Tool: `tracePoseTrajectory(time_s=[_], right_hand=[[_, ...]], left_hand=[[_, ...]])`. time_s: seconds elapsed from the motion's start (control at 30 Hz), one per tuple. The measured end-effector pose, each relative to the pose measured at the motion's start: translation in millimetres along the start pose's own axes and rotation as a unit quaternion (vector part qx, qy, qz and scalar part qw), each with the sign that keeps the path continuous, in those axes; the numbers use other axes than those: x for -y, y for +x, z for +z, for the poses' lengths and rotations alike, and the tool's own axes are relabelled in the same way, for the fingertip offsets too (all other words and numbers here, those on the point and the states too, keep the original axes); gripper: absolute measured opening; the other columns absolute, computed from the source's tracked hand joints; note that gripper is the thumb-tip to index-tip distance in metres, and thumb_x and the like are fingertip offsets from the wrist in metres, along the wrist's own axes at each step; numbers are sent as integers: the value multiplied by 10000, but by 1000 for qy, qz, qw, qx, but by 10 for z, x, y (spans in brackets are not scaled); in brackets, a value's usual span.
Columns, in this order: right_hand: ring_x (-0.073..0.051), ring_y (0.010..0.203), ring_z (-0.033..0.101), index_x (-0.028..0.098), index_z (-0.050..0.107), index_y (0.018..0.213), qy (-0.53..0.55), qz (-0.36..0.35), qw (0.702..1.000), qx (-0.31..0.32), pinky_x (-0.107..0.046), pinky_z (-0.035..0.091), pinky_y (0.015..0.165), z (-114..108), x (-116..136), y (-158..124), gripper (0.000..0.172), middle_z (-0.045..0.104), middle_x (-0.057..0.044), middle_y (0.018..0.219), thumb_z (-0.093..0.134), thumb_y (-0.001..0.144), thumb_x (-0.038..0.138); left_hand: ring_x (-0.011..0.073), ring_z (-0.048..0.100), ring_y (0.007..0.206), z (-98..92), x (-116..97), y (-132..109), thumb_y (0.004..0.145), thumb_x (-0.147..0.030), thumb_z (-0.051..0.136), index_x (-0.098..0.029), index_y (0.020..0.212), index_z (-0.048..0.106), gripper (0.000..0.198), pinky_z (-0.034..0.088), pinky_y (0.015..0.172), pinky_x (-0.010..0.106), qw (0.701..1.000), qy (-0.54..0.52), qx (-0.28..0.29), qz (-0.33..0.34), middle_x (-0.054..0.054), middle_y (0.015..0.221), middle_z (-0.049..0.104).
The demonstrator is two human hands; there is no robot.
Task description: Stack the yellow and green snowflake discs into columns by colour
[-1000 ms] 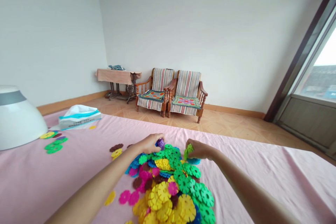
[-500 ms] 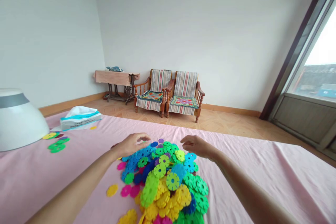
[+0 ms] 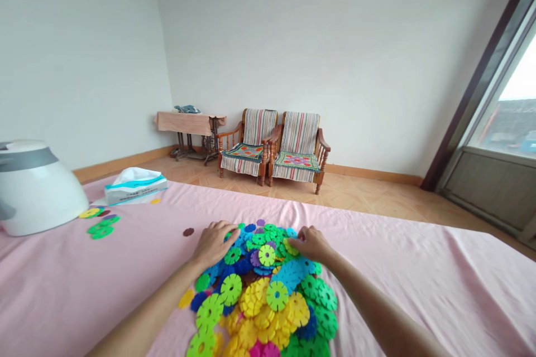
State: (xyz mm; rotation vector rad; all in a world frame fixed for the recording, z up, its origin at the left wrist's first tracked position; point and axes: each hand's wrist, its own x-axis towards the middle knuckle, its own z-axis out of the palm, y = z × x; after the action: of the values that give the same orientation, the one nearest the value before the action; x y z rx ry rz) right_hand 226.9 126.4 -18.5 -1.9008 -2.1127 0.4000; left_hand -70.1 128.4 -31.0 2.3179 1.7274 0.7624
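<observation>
A heap of plastic snowflake-shaped discs [image 3: 259, 295] in green, yellow, blue, magenta and purple lies on a pink bedsheet [image 3: 402, 279]. My left hand [image 3: 213, 244] rests on the heap's far left side, its fingers spread over blue and green discs. On the far right side, my right hand [image 3: 312, 244] touches the discs with its fingertips, next to a lime disc [image 3: 290, 246]. Neither hand visibly holds a disc. A lone brown disc [image 3: 188, 231] lies left of the heap.
Several green and yellow discs [image 3: 101, 225] lie on the sheet near a large white upturned bowl [image 3: 37, 192] at left. Behind them sits a tissue pack [image 3: 134, 186]. Beyond the bed stand two wooden armchairs [image 3: 274, 148], a small table [image 3: 188, 128] and a window [image 3: 498, 111].
My hands have dropped from just above the heap onto it. A second earlier they held a purple disc and a green disc. The discs on top have shifted.
</observation>
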Motion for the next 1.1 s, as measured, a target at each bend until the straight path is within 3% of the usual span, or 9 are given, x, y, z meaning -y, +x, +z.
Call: tracePoseTrajectory(time_s=[0.17,0.3,0.47,0.57,0.63,0.67,0.77,0.9,1.1], right_hand=[[-229,873,614,115,633,951,32,-31,999,9,-280,417,724,50,313,-77,510,658,-136,932,494,795,580],[-208,856,607,150,651,921,47,-69,996,19,-270,423,716,-31,495,-227,408,670,-88,905,537,794,521],[-201,928,602,202,640,1079,153,-191,968,47,-275,447,801,-232,524,-446,412,664,-54,1035,587,784,484],[-190,913,626,188,642,1083,184,-185,965,36,-266,467,785,-295,280,-409,443,681,-59,1013,366,909,487],[-234,1081,571,145,602,1161,106,-79,989,-72,-315,422,906,-261,-3,-333,497,617,-122,1184,297,932,464],[-267,1215,472,127,536,1251,46,-18,993,-104,-361,354,995,-220,-166,-296,520,532,-148,1305,328,920,471],[-277,1370,247,67,291,1420,-71,114,989,-69,-439,211,1089,-53,-654,-236,662,261,-169,1493,261,922,501],[-223,1410,111,85,215,1451,-142,131,980,-46,-446,102,1126,90,-1122,-236,691,176,-102,1528,191,916,522],[-223,1407,127,129,202,1459,-154,143,976,-58,-471,103,1123,74,-1429,-134,710,185,-72,1530,191,899,567]], left_hand=[[233,529,1066,59,-316,-45,905,-490,396,-236,1072,647,394,363,964,348,998,-48,21,43,56,1098,643],[206,550,1087,72,-540,-79,933,-479,338,-223,1105,615,415,378,972,298,991,-111,47,62,42,1133,645],[194,592,998,-19,-716,-161,944,-487,297,-205,1006,628,440,437,884,260,979,-175,77,74,23,1015,673],[183,599,918,-80,-721,-189,946,-485,274,-190,908,624,459,449,830,248,974,-194,84,76,17,920,669],[181,596,882,-85,-700,-187,946,-482,261,-179,858,613,472,450,811,252,974,-200,81,71,23,876,658],[181,594,867,-76,-687,-182,944,-480,263,-176,844,609,471,450,806,257,974,-201,80,70,26,861,654],[188,585,888,-19,-659,-161,927,-474,319,-179,846,607,420,445,838,270,974,-203,75,71,33,881,648],[191,568,982,32,-650,-142,916,-457,365,-191,905,612,362,421,912,272,973,-205,72,78,42,976,638],[182,585,972,11,-665,-143,929,-459,349,-198,913,606,366,435,913,262,976,-190,78,73,32,956,652]])
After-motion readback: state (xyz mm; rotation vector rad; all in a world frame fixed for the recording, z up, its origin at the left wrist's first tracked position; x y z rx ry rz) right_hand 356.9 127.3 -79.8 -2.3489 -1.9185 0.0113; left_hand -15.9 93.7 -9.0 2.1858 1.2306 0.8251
